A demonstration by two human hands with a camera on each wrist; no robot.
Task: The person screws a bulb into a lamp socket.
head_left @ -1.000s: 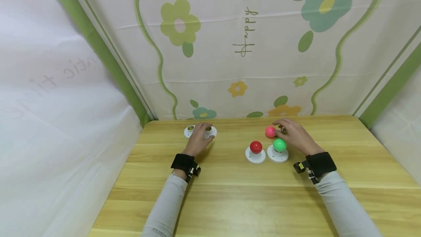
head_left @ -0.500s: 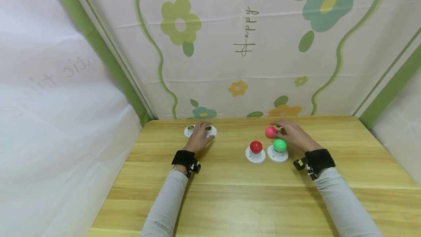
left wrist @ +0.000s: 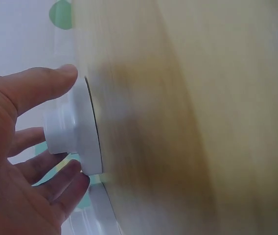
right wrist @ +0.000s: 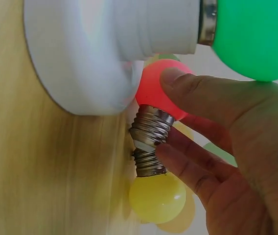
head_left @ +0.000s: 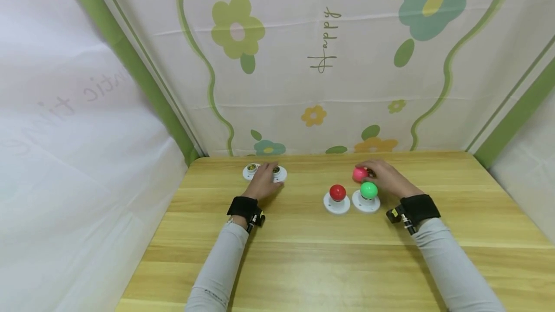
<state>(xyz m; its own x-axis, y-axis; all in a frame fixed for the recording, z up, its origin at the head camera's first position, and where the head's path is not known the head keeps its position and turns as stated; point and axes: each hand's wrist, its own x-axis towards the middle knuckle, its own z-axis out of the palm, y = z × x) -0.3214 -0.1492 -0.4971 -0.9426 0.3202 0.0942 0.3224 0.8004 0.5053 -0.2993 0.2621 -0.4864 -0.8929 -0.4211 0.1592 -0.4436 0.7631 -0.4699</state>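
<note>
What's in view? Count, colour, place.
Filled lamp holders: two, white, right of centre
Empty lamp holders: two, white, back left
Red bulb: one, red, left filled holder
Green bulb: one, green, right filled holder
Pink bulb: one, pink, behind green bulb
Yellow bulb: one, yellow, near pink bulb, right-wrist view
Table: one, wood-toned, underneath
Fabric panels: three, white and green, back and sides
Wrist cameras: two, black, both wrists
Sleeves: two, grey, forearms
Left grip: one, bare, around one empty holder
Right grip: one, bare, on pink bulb

Wood tbl (head_left: 312,264), lower frame. On it: 2 wht sockets (head_left: 247,175) ctr-left; 2 bases (head_left: 336,208) w/ red bulb (head_left: 337,192) & green bulb (head_left: 369,190) ctr-right; yellow bulb (right wrist: 157,198), btm ctr R-wrist view.
</note>
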